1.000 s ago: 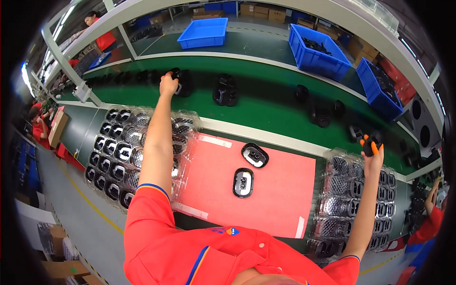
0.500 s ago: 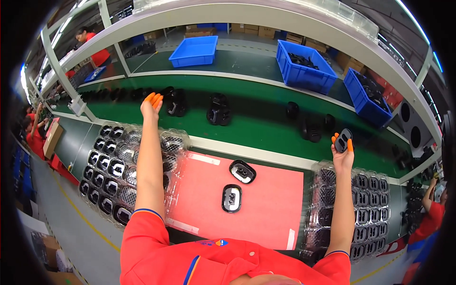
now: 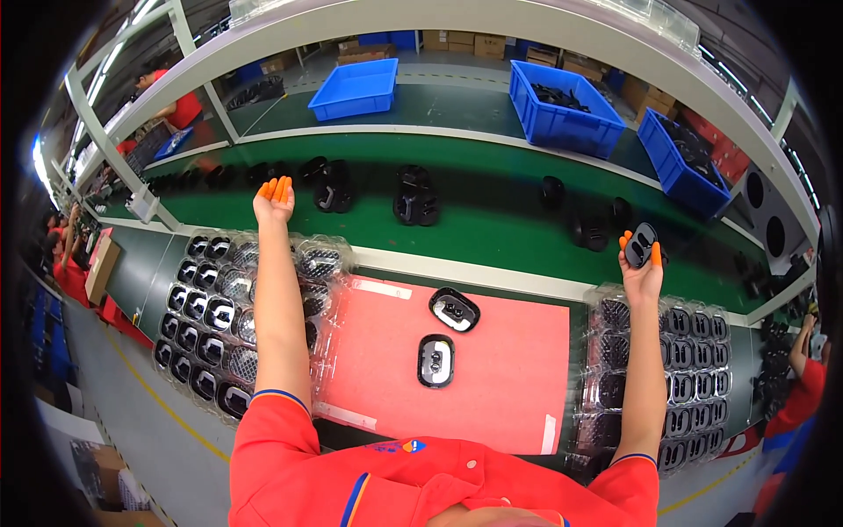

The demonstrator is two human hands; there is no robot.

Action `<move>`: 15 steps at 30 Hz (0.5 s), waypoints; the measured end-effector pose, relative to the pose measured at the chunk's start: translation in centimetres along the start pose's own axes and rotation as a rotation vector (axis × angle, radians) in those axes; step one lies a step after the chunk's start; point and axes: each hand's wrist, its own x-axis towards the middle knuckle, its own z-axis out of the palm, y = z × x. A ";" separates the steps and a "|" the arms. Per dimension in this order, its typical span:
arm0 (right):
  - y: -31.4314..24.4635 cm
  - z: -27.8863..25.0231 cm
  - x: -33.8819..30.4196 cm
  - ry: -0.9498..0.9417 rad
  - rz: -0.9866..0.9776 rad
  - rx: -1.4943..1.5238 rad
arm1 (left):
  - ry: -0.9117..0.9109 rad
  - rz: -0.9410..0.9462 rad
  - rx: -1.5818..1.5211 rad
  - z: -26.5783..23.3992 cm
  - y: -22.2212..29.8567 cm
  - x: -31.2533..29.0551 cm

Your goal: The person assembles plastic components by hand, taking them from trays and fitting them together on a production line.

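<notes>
My left hand (image 3: pixel 274 202), with orange finger covers, hovers over the green conveyor belt (image 3: pixel 492 198). Its fingers are extended and nothing is in them. The closest things to it are dark parts (image 3: pixel 333 186) on the belt. Raised above the near edge of the belt at right, my right hand (image 3: pixel 644 279) grips a dark oval plastic cover (image 3: pixel 642 245) with two slots, its covered fingers round the sides. Between my arms lies a pink mat (image 3: pixel 500 386). It bears two glossy black rounded shells, one tilted (image 3: pixel 455 310) and one upright (image 3: pixel 436 361).
Clear plastic trays of black shells flank the mat, at left (image 3: pixel 211 307) and right (image 3: pixel 698 369). Beyond the belt stand blue bins (image 3: pixel 356 88), two of them (image 3: pixel 571 132) holding dark parts. A pale frame beam (image 3: pixel 421 35) crosses overhead. Other people work at both sides.
The view has shifted slightly. My left hand has turned a little, showing more of its fingers. Parts on the belt have moved slightly right. My right hand still grips the oval cover.
</notes>
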 end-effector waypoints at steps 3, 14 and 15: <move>0.1 0.1 -0.1 -0.003 0.006 0.001 | -0.009 0.004 0.003 -0.1 0.1 -0.1; 0.0 0.5 -0.3 -0.022 0.010 -0.069 | -0.013 -0.007 0.076 0.0 0.0 -0.1; -0.1 0.5 -0.3 -0.021 0.009 -0.071 | -0.015 -0.007 0.077 0.1 0.0 -0.1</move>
